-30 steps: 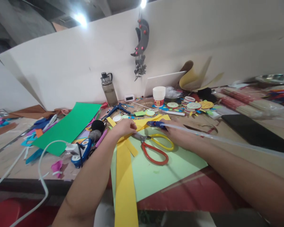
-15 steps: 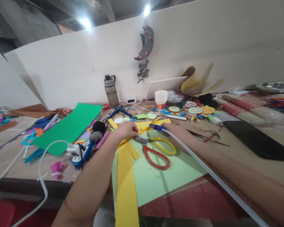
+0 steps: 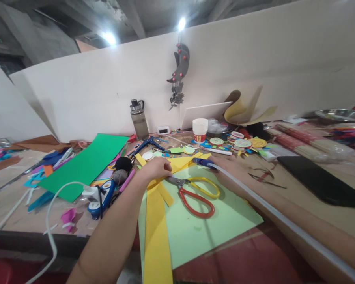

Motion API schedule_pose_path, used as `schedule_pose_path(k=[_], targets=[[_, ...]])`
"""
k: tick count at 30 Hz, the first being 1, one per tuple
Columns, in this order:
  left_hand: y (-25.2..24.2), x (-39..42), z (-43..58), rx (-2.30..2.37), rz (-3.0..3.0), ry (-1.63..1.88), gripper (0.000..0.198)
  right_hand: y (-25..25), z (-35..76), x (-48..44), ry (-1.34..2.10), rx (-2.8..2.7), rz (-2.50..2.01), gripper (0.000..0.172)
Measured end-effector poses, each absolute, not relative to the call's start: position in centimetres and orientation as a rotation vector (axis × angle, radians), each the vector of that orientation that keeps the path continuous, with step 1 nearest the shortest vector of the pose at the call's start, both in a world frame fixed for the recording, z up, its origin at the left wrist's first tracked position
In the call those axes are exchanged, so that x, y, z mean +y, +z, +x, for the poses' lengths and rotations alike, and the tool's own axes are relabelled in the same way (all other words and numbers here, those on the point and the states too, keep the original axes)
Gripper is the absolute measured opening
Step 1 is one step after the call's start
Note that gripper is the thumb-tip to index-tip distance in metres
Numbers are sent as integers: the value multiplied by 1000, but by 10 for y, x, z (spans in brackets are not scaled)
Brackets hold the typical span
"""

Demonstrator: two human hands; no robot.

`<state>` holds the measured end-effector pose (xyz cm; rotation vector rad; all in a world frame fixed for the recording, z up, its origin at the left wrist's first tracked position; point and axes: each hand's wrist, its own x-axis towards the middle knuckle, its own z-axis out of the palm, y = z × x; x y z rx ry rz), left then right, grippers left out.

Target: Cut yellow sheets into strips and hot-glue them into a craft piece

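My left hand is closed, pinching the yellow paper strips where they meet near the table's middle. My right hand grips a blue glue gun whose long translucent glue stick runs back along my right forearm. The gun's tip points at the yellow paper just right of my left hand. Red and yellow scissors lie between my hands on a light green sheet.
A dark green sheet, a second blue glue gun with a white cord, a water bottle, a paper cup, round paper badges and a black tablet crowd the table. White boards stand behind.
The glue stick behind the gun has swung down from sticking out to the right to lying along my right forearm. Both hands stay at the yellow paper; the view tilted slightly.
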<state>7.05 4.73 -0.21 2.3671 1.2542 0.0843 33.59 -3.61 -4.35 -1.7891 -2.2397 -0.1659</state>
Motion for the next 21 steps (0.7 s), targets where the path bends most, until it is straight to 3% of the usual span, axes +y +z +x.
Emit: schedule_pose_path(k=[10,17,21], targets=[[-4,49,70,1230,2381,108,16,-43,331,-35,-80,-2257,-1793,17],[0,48,70,1255,2377,81,18,-17,335,-42,341,-1906,-1945,25],[0,49,70,1271,2386,54,20,-7,349,-42,453,-1779,-1921,20]])
